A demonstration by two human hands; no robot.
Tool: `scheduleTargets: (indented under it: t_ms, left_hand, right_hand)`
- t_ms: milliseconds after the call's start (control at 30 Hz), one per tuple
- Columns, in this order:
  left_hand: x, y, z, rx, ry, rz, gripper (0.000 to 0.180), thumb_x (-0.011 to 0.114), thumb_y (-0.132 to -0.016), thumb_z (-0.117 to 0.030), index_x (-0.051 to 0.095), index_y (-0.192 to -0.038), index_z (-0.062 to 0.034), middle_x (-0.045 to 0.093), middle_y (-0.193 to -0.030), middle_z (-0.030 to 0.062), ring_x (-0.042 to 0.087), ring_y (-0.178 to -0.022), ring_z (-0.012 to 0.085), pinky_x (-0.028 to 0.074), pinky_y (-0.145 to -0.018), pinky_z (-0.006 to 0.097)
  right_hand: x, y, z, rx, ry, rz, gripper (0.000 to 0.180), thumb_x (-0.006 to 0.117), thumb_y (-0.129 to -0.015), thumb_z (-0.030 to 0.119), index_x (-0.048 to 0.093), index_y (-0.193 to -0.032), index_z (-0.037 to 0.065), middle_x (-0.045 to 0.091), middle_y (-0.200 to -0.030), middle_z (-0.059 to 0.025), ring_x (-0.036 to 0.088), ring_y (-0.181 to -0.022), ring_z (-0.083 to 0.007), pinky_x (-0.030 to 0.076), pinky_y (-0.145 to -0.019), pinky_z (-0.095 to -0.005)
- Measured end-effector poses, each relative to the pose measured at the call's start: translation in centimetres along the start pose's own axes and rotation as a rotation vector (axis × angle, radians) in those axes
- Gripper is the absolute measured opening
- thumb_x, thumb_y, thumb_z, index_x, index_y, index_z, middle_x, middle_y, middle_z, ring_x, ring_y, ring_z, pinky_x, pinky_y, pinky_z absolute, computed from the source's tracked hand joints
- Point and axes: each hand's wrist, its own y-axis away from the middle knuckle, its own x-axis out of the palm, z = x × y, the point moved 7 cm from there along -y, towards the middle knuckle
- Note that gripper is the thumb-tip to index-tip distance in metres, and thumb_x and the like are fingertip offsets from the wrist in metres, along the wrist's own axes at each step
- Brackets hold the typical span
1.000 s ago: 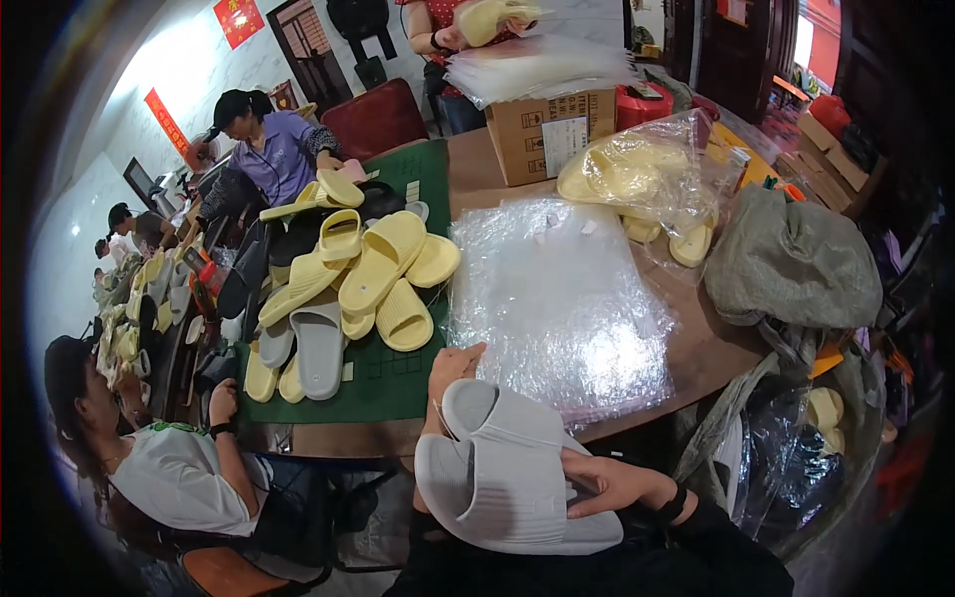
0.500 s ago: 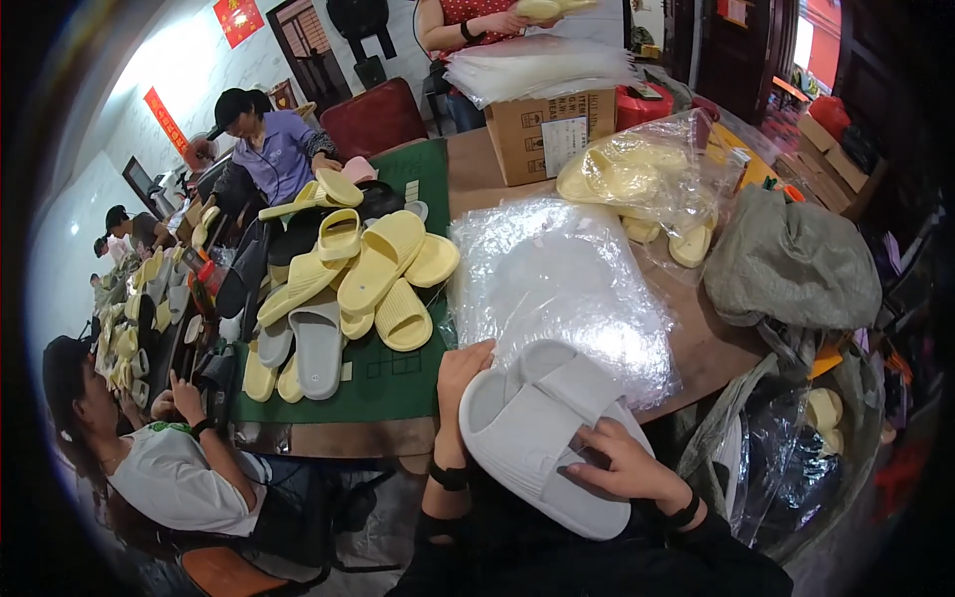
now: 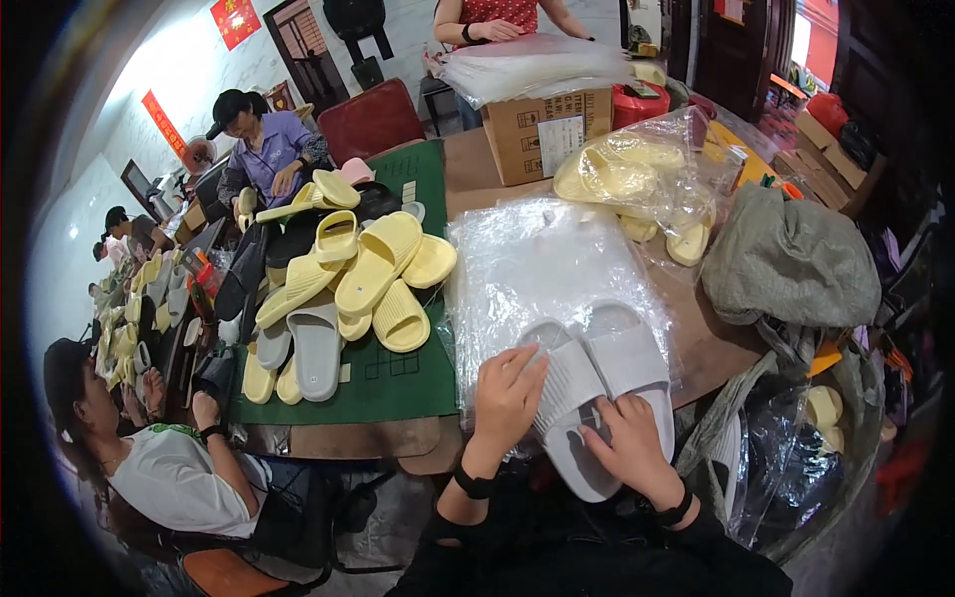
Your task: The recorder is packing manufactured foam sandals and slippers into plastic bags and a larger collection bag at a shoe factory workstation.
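Note:
A pair of light grey slide slippers (image 3: 572, 363) lies side by side, with the toe ends over a stack of clear plastic bags (image 3: 542, 254) on the table. My left hand (image 3: 507, 393) is at the outer edge of the left slipper, its fingers closed at a shiny fold of bag film. Whether the slippers' toes lie on or inside the top bag is hard to tell. My right hand (image 3: 632, 443) grips the pair from above, fingers at the right slipper's strap and thumb over the left slipper's footbed.
Yellow and grey slippers (image 3: 378, 264) are heaped on a green mat (image 3: 398, 393) to the left. Bagged yellow slippers (image 3: 632, 169), a cardboard box (image 3: 547, 134) and a grey sack (image 3: 791, 259) stand behind and to the right. Co-workers (image 3: 179, 478) sit at the left; another person (image 3: 487, 20) stands across the table.
The grey slippers have moved forward onto the bags and now lie side by side instead of overlapping. My left hand has shifted from under them to the left slipper's edge.

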Motion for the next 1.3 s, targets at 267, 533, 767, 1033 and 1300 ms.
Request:
scheduleTargets:
  t_ms: [267,533,767,1033,1300]
  left_hand:
    - [0.1,0.9,-3.0,0.025,0.184,0.081,0.029,0.066,-0.073,-0.001,0.067,-0.101,-0.0060,0.062,-0.109,0.0101,0.055,-0.095,0.0288,0.044,-0.082,0.036]
    - [-1.1,2.6,-1.5,-0.242,0.225,0.044,0.078,0.073,-0.072,-0.009,0.032,-0.138,-0.0088,0.012,-0.144,0.0297,0.021,-0.135,0.0341,0.025,-0.107,0.044]
    - [4.3,7.7,2.7,-0.906,1.279,-0.068,0.083,0.055,-0.078,0.012,0.007,-0.144,-0.0041,0.029,-0.140,0.0150,0.035,-0.127,0.0231,0.031,-0.104,0.033]
    - [5.6,8.8,4.3,-1.003,1.299,-0.120,0.073,0.051,-0.082,0.009,0.014,-0.143,-0.0018,0.029,-0.141,0.0134,0.035,-0.127,0.0221,0.030,-0.104,0.032]
    - [5.8,10.3,6.2,-1.041,1.243,-0.345,0.066,0.048,-0.084,0.007,0.019,-0.143,-0.0027,0.022,-0.146,0.0118,0.029,-0.131,0.0216,0.025,-0.107,0.032]
  right_hand:
    - [1.0,-2.9,-1.5,0.037,0.077,-0.123,0.040,0.063,-0.079,0.027,0.056,-0.105,-0.003,0.055,-0.089,-0.0205,0.052,-0.085,-0.0364,0.037,-0.082,-0.0437]
    - [1.3,-5.0,-1.2,-0.039,-0.014,-0.363,0.042,0.066,-0.077,0.020,0.054,-0.107,-0.007,0.054,-0.083,-0.0219,0.051,-0.078,-0.0373,0.038,-0.072,-0.0454]
    - [2.0,-7.4,-0.1,0.020,-0.049,-0.450,0.047,0.065,-0.078,0.022,0.052,-0.111,-0.008,0.050,-0.084,-0.0214,0.048,-0.081,-0.0370,0.036,-0.073,-0.0444]
    - [5.4,-10.1,-0.6,0.018,-0.017,-0.247,0.053,0.062,-0.081,0.029,0.048,-0.120,-0.003,0.050,-0.103,-0.0286,0.048,-0.096,-0.0431,0.038,-0.084,-0.0481]
    - [4.5,-2.7,-2.5,-0.120,-0.087,-0.184,0.046,0.067,-0.076,0.017,0.055,-0.120,0.007,0.038,-0.136,-0.0212,0.038,-0.122,-0.0396,0.031,-0.101,-0.0460]
